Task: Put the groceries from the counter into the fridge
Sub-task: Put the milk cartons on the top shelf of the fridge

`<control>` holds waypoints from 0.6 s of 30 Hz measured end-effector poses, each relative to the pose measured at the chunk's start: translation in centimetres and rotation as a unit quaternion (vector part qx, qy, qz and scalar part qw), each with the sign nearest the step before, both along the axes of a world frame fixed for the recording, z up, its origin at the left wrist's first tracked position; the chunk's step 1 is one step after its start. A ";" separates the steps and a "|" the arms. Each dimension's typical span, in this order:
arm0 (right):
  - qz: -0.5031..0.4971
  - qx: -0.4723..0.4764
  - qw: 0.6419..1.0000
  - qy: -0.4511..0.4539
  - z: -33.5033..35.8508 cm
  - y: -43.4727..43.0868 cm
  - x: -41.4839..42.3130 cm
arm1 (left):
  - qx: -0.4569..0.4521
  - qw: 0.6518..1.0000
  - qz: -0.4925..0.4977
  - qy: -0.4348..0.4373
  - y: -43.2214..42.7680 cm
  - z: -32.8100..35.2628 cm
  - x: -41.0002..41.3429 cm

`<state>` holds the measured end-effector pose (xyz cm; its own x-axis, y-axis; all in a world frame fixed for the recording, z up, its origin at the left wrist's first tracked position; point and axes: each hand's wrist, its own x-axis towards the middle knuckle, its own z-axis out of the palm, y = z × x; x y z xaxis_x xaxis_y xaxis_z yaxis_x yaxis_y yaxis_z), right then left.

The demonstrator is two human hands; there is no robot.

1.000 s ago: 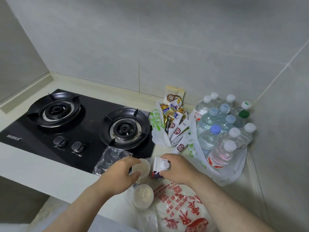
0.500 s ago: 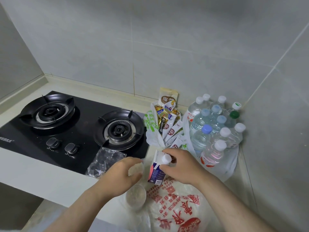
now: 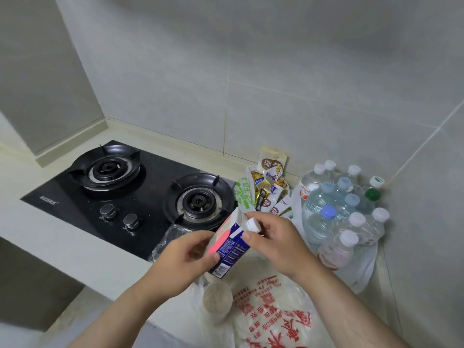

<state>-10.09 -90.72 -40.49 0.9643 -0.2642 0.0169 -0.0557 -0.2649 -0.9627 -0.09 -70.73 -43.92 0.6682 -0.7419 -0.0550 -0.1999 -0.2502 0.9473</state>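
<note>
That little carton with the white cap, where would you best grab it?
Around the middle of the carton, across two flat opposite walls, coming from its left, where the left hand holds it. The body is boxy and tilted. The sloped top and small round cap, where the right hand pinches, likely give less purchase.

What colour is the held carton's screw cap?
White: the round cap on the blue-and-pink carton, head view.
</note>
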 end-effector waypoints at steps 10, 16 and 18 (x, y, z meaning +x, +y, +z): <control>0.098 -0.003 0.995 -0.032 0.7 5.8 4.9 | -0.003 0.992 0.120 -0.036 7.6 1.9 0.4; 0.159 -0.011 0.986 -0.038 2.3 12.2 7.4 | -0.014 0.979 0.200 -0.034 14.2 3.2 0.0; 0.183 -0.008 0.982 -0.039 2.9 14.8 8.1 | -0.014 0.975 0.219 -0.032 16.7 3.6 -0.3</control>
